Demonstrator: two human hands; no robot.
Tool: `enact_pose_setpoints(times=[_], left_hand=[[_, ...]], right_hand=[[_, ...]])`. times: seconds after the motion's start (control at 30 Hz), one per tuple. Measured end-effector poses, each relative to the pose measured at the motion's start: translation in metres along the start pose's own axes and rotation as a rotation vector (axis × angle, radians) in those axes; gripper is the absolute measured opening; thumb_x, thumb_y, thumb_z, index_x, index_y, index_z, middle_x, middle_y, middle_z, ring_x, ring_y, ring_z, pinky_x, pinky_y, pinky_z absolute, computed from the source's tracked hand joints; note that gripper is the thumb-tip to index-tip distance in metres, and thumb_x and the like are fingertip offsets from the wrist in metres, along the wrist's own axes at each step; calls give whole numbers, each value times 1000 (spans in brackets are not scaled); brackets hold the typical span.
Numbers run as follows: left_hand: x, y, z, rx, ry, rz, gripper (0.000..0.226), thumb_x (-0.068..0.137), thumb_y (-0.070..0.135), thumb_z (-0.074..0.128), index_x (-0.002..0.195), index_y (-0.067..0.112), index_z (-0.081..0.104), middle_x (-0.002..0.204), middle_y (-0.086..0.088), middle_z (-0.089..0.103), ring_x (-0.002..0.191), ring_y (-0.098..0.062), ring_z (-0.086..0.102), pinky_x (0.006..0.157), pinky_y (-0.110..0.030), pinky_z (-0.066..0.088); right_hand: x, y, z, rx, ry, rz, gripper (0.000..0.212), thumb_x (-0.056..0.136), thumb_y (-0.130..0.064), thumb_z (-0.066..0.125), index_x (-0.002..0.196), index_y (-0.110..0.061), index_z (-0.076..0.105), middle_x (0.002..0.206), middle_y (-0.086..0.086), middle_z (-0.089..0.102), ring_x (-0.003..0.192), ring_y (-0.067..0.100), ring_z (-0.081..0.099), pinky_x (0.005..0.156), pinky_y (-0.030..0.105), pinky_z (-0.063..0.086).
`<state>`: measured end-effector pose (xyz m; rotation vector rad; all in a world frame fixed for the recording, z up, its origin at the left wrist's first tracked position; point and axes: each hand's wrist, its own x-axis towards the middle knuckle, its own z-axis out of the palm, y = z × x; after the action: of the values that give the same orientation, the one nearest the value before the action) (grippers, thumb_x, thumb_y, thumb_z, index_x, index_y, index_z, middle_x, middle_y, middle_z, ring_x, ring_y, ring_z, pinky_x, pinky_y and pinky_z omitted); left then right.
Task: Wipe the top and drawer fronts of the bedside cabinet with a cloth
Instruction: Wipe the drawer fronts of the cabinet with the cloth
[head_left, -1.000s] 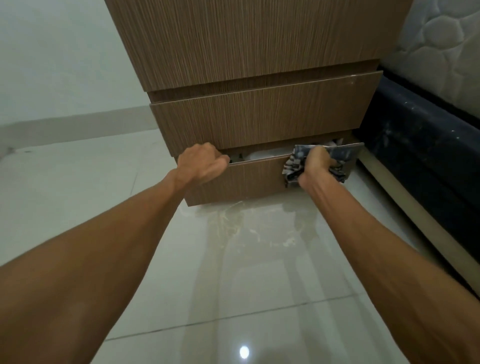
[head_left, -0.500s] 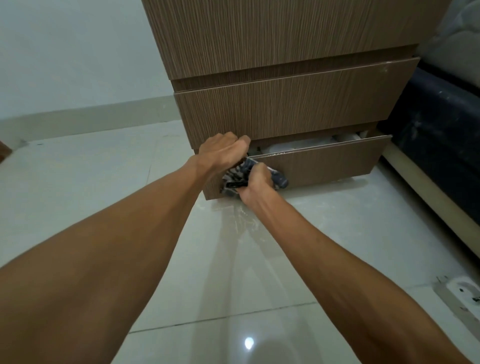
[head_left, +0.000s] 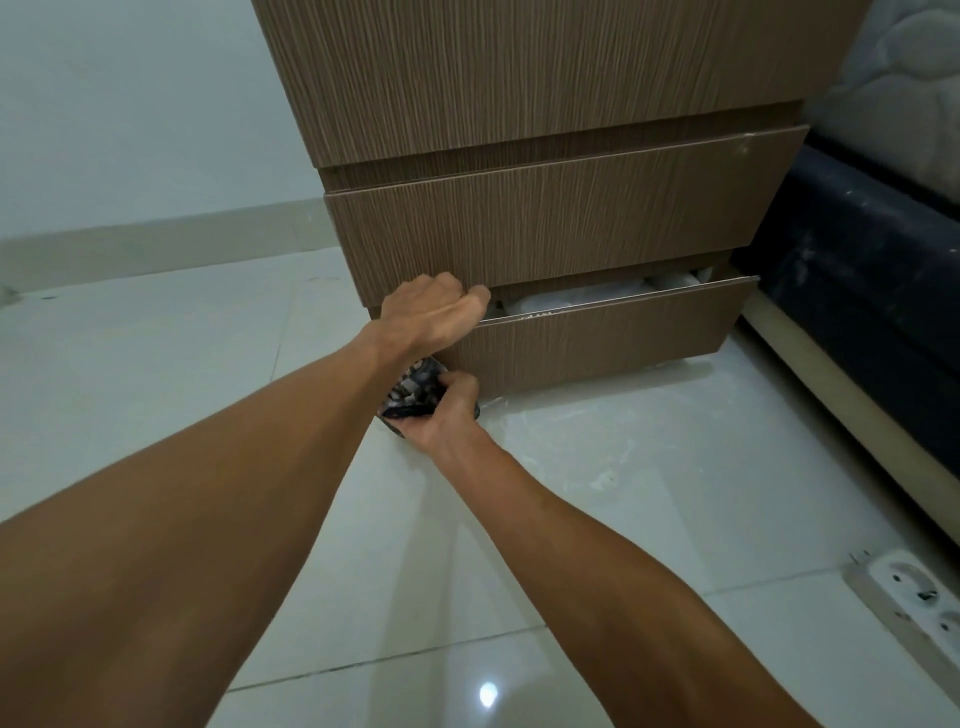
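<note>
Two hands are at work on the lowest drawer front (head_left: 602, 338) of the bedside cabinet (head_left: 530, 83), and the cloth (head_left: 413, 387) has travelled the whole way across it. A second ago the dark patterned rag was bunched at the right end of that drawer's top edge; half a second ago it had reached the left end, close under the other hand; now it sits lower, against the bottom left corner of the drawer front, just above the floor (head_left: 649, 493). The right hand (head_left: 441, 410) is clenched around the cloth, fingers curled over it, pressing it to the wood. The left hand (head_left: 434, 312) is closed in a fist over the top left edge of the same drawer, where it has stayed throughout, its forearm crossing above the right one and hiding part of the rag.

That bottom drawer stands pulled out a little, as before, with something pale showing in the gap behind its front. The middle drawer front (head_left: 545, 223) above is shut flush, and the tall brown wood-grain panel over it fills the upper view; the cabinet's top is out of sight.

Pale smears and streaks mark the glossy white tiles in front of the cabinet. To the right a dark bed base (head_left: 872, 291) carries a quilted mattress (head_left: 893, 78). At the lower right edge a white power strip (head_left: 914, 603) lies on the floor, absent from the view a second ago.
</note>
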<state>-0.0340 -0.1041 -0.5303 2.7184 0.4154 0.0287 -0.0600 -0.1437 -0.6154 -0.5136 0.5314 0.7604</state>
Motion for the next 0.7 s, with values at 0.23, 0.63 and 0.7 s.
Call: enact_pose_setpoints(times=[0.23,0.63,0.7], left_hand=[[3,1,3,27,-7,-48,45,96,44,36,85,9,62,75,-6,59,69,-24,54,66,-36,40],[0,-2,15,214,97,37,15,85,30,63,91,19,73,86,-2,71,77,-23,65,73,-38,57],[-7,-3,22,258,192,78,19,87,29,61,96,17,72,88,-3,68,78,-24,64,71,-39,56]], right_hand=[[4,-40,-24,-51,100,-70,30,96,-14,39,109,-4,64,131,12,59,125,34,52,109,48,38],[3,-202,-84,-304,490,-439,40,96,-12,43,134,-1,48,122,18,59,112,36,60,75,37,57],[0,-219,-91,-231,549,-504,32,92,-12,52,124,-13,51,107,12,64,98,32,68,67,41,59]])
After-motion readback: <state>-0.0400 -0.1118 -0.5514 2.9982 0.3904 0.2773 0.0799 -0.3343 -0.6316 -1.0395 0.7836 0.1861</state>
